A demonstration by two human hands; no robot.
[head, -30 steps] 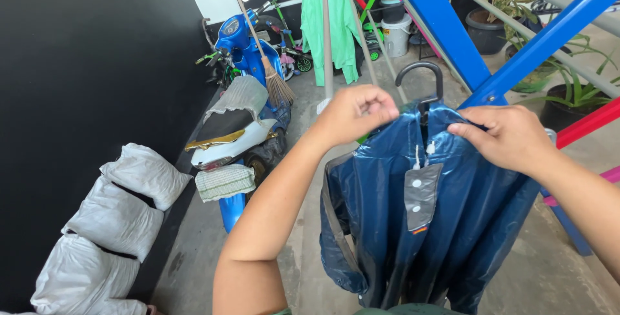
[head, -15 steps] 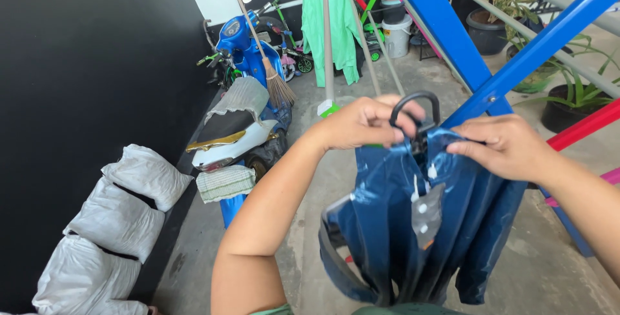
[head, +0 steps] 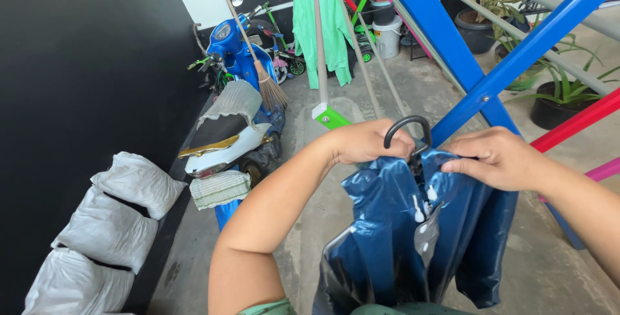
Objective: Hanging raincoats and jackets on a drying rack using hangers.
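Raincoat (head: 400,237) and hanger (head: 407,133) have dropped lower.

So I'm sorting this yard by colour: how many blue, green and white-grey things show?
Blue: 3 – raincoat, scooter, rack legs
Green: 1 – hanging garment
White-grey: 4 – three sacks, bucket
Total: 8

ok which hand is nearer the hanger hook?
Left. The left hand touches the hanger hook at its left side; the right hand grips the blue raincoat collar just right of it.
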